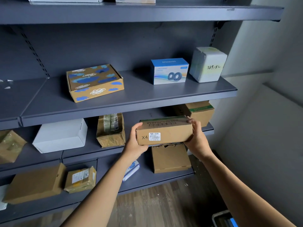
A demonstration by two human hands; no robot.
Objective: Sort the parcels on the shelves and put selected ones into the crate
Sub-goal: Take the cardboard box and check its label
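Note:
A brown cardboard parcel marked "X4", with a white label on its front, is held in the air in front of the middle shelf. My left hand grips its left end and my right hand grips its right end. A grey crate shows partly at the bottom right, on the floor. Other parcels lie on the shelves: a cardboard box painted with blue clouds, a blue speaker box and a white foam box with handwritten numbers.
The middle shelf holds a white box, a taped brown bag and a green-taped carton. Flat brown boxes and a taped parcel lie on the lower shelf. A white wall stands at the right. The floor is wood.

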